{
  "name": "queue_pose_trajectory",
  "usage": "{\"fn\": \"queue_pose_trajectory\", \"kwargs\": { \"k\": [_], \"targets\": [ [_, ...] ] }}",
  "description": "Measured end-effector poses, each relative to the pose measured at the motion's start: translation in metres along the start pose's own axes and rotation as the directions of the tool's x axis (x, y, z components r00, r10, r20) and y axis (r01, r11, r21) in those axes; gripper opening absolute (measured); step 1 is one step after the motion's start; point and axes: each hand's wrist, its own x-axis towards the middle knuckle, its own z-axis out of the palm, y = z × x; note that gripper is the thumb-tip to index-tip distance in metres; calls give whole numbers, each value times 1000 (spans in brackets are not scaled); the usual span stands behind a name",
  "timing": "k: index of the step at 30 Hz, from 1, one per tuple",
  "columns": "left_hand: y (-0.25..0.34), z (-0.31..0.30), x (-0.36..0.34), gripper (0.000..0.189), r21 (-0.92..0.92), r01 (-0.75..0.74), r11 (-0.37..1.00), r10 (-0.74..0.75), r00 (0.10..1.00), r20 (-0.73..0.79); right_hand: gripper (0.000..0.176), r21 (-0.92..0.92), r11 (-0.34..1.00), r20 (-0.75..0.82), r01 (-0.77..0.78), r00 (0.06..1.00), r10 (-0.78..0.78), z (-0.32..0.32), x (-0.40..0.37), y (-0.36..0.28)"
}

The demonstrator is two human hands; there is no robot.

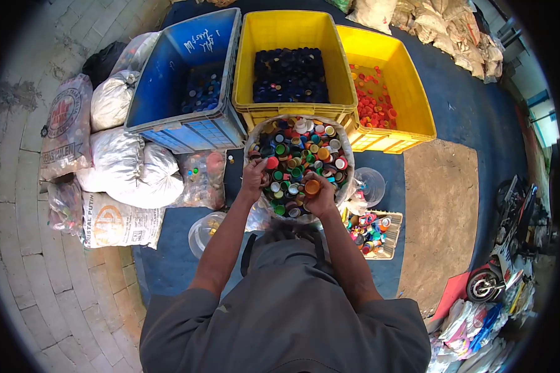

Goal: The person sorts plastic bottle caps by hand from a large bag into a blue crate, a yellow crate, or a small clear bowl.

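A round sack of mixed bottle caps (298,155) stands open in front of me. My left hand (254,179) is at its left edge, closed on a red cap (272,163). Over the right side of the caps, my right hand (320,197) holds an orange cap (312,187). Behind the sack are a blue crate (174,127) with blue caps, a yellow crate (295,112) with dark blue caps, and a second yellow crate (395,140) with red and orange caps.
Full sacks (127,168) are piled on the left. A clear tub (202,235) lies left of my body; another tub (371,186) and a basket of mixed caps (392,239) are on the right. Farther right are a brown board (438,217) and a motorcycle (491,280).
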Motion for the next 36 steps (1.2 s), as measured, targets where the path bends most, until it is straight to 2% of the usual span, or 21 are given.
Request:
{"fn": "queue_pose_trajectory", "kwargs": {
  "k": [2, 3, 6, 8, 9, 12, 15, 18, 19, 22, 23, 26, 27, 30, 31, 34, 35, 36],
  "targets": [
    [8, -6, -8, 18, -308, 121, 944, -104, 992, 68, 21, -43, 999, 28, -2, 1000, 3, 7, 8, 1],
    [9, -7, -12, 17, -375, 149, 915, -122, 988, 95, 22, -69, 998, 32, -3, 999, 5, 14, 12, 1],
    [7, -5, -24, 20, -409, 249, 878, -198, 967, 163, 25, -220, 975, 15, 16, 1000, -13, 35, 13, 4],
    [4, 1, -31, 21, -374, 251, 893, -188, 962, 199, 26, -383, 922, 28, 66, 998, -59, 49, 12, 6],
    [1, 4, -34, 21, -362, 251, 898, -179, 959, 221, 26, -438, 898, 31, 44, 999, -34, 49, 15, 7],
    [-4, 14, -34, 21, -356, 255, 899, -185, 958, 219, 24, -515, 848, 58, 121, 993, -107, 44, 19, 15],
    [-5, 25, -32, 20, -447, 263, 855, -208, 964, 168, 22, -233, 966, 53, 115, 993, -106, 45, 9, 8],
    [-6, 33, -28, 20, -494, 304, 815, -244, 952, 184, 21, 3, 997, 51, 76, 996, -76, 26, 8, 0],
    [-6, 36, -26, 21, -483, 314, 817, -240, 948, 210, 19, 53, 997, 109, 59, 992, -65, 19, 7, -4],
    [-15, 46, -16, 24, -426, 344, 837, -239, 929, 282, 19, -27, 993, 119, 113, 987, -109, 11, 0, -14],
    [-19, 50, -13, 24, -401, 352, 846, -240, 922, 304, 24, -72, 986, 123, 151, 982, -141, 9, 0, -15],
    [-15, 75, -22, 24, -430, 372, 823, -259, 918, 299, 32, -11, 983, 72, 183, 981, -182, 11, -11, -18],
    [-17, 76, -20, 22, -440, 380, 814, -259, 914, 312, 31, 100, 980, 91, 171, 979, -180, 7, -12, -22],
    [-29, 82, -10, 21, -513, 410, 754, -295, 909, 294, 30, 276, 924, 0, 266, 961, -276, -4, -25, -29],
    [-30, 85, -8, 20, -528, 443, 724, -294, 891, 345, 44, 344, 904, -16, 255, 964, -266, -9, -27, -33],
    [-38, 101, 6, 18, -580, 497, 646, -324, 866, 381, 51, 329, 884, 6, 333, 935, -355, -25, -30, -38],
    [-40, 109, 11, 18, -506, 450, 735, -339, 891, 300, 57, 341, 875, -52, 344, 936, -348, -30, -31, -42],
    [-43, 117, 19, 18, -463, 465, 755, -350, 882, 315, 58, 314, 879, -68, 359, 932, -356, -34, -30, -48]
  ]
}}
